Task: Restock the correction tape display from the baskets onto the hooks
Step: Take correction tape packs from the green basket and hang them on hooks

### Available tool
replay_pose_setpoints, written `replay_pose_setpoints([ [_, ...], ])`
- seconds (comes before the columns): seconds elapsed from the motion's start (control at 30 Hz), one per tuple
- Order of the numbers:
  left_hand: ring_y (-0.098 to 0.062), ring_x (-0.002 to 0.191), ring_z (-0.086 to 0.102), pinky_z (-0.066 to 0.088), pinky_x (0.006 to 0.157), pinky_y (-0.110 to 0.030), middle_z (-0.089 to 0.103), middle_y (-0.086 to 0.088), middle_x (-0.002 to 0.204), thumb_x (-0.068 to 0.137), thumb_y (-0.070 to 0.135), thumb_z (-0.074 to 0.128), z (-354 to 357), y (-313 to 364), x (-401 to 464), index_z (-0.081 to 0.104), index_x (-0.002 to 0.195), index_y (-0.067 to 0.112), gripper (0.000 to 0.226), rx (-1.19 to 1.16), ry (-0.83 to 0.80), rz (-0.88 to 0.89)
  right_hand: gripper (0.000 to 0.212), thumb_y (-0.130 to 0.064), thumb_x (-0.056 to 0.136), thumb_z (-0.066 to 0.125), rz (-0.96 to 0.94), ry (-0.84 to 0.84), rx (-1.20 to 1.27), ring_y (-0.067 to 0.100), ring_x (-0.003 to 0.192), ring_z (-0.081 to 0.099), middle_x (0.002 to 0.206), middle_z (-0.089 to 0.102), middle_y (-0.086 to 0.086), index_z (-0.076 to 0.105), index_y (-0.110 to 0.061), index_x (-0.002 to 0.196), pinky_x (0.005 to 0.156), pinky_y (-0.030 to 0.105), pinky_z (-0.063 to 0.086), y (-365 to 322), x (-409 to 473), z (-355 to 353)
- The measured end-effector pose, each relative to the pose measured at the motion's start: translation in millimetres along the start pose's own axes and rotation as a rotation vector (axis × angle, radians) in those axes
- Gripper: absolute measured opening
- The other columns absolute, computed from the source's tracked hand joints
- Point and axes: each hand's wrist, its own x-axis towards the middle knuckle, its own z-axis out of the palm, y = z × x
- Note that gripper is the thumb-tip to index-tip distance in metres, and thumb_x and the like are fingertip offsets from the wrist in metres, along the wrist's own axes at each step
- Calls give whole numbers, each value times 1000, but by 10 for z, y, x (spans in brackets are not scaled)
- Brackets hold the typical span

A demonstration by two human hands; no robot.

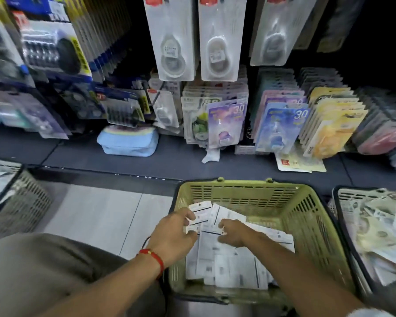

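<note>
While both hands reach into the green slotted plastic basket [249,193], the left hand [173,234] pinches a small stack of white carded packs [198,217] — the right hand [234,233] curls its fingers onto the loose white packs [229,264].

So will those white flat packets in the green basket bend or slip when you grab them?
The white flat card packets probably stay fairly stiff, since they lie flat and unbent in the green slotted plastic basket. They look thin and light. Loosely overlapped, they may slide over each other; the left hand grips a few, the right hand touches others.
</note>
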Motion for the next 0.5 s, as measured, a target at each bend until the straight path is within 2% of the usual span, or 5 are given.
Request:
replay_pose_setpoints([
  [0.13, -16, 107, 64, 54, 94, -27, 66, 2, 117, 94, 12, 65, 344, -208, 66, 63, 122, 25, 30, 46, -51, -81, 102, -66, 89, 70, 134, 42, 218, 35, 148, 41, 166, 27, 18, 27, -6, 159, 115, 42, 41, -173, 143, 641],
  [0.23, -9, 99, 62, 50, 85, -17, 65, 8, 106, 92, 9, 65, 396, -229, 140, 65, 114, 29, 29, 2, -30, -54, 108, -62, 82, 78, 234, 171, 314, 39, 148, 35, 162, 22, 16, 23, -7, 157, 115, 46, 43, -400, 209, 916],
  [0.3, -7, 96, 61, 44, 78, -12, 63, 11, 101, 92, 10, 66, 391, -230, 201, 63, 108, 32, 27, -34, -3, -55, 95, -52, 86, 78, 238, 191, 349, 39, 145, 36, 157, 28, 17, 29, -5, 152, 111, 43, 43, -475, 197, 923],
  [0.43, -15, 106, 63, 45, 81, -14, 65, 2, 114, 94, 10, 67, 398, -228, 270, 65, 121, 23, 30, -80, -8, -106, 20, -21, 95, 67, 165, 274, 802, 31, 116, 66, 130, 68, 13, 63, -16, 113, 97, 41, 58, -287, 109, 696],
  [0.5, -20, 115, 63, 47, 93, -20, 65, -3, 128, 96, 14, 68, 397, -174, 289, 60, 136, 18, 41, -107, -33, -118, 25, -8, 94, 60, 163, 333, 1094, 32, 107, 71, 121, 75, 15, 71, -12, 116, 95, 48, 61, -158, -15, 523],
])
